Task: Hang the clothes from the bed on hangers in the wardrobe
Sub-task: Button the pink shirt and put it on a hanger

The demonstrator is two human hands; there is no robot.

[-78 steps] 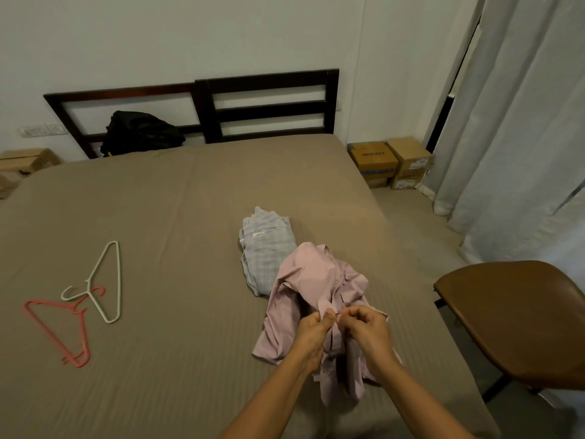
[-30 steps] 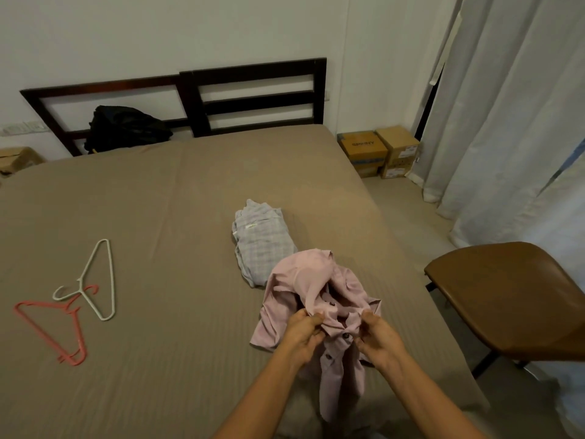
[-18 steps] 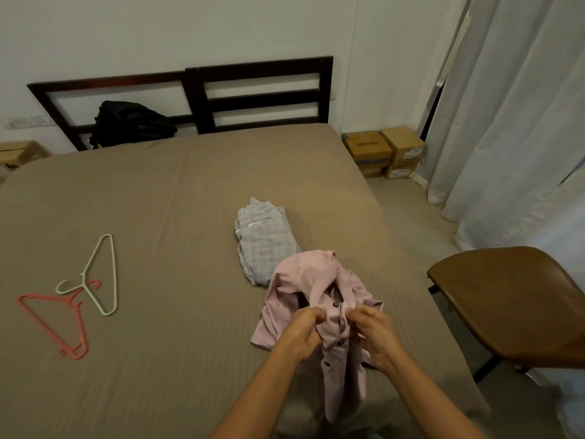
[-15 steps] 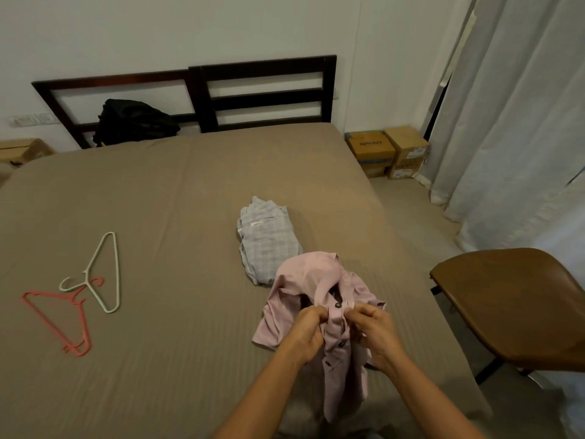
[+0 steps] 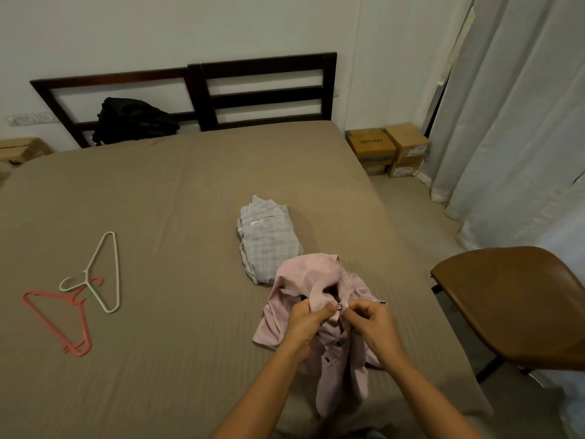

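A crumpled pink shirt (image 5: 304, 280) lies near the bed's right front edge, its lower part hanging over the side. My left hand (image 5: 305, 326) and my right hand (image 5: 373, 323) both pinch its front placket at a dark button near the collar. Just behind it lies a folded pale checked shirt (image 5: 269, 239). Far to the left on the brown bed (image 5: 158, 201) lie a white hanger (image 5: 107, 270) and a red hanger (image 5: 60, 321), their hooks overlapping. No wardrobe is in view.
A brown chair (image 5: 512, 299) stands close to the bed's right side. A black bag (image 5: 133, 122) leans on the dark headboard (image 5: 266, 87). Two cardboard boxes (image 5: 389, 148) sit on the floor by the pale curtains (image 5: 522, 122).
My hands have shifted along the pink shirt's placket up to a button near the collar, and the shirt has been pulled and reshaped a little. The hangers and checked shirt have not moved.
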